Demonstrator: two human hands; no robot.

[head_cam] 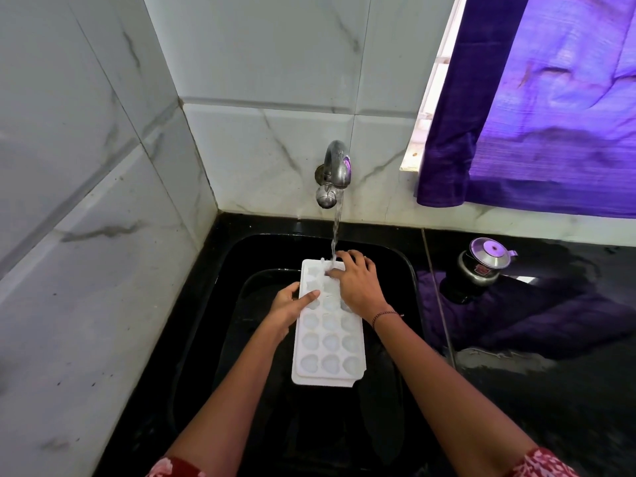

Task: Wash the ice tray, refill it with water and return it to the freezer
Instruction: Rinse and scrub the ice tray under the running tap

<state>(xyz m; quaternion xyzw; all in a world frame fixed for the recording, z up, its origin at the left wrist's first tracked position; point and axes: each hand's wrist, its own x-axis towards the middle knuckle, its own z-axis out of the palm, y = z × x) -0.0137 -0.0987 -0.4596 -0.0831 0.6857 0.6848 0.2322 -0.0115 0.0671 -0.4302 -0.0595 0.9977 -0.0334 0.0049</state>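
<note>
A white ice tray (328,342) with heart-shaped cells is held over the black sink (237,263), long side pointing away from me. My left hand (287,309) grips its left edge, thumb lying across the top. My right hand (356,282) rests on the far right part of the tray, fingers spread over the cells. A steel wall tap (335,172) is running, and its stream (335,232) lands on the far end of the tray beside my right fingers.
A steel pot with a lid (481,265) stands on the black counter (550,390) to the right of the sink. A purple curtain (537,108) hangs over the window at the upper right. Marble-tiled walls (86,201) close in the left and the back.
</note>
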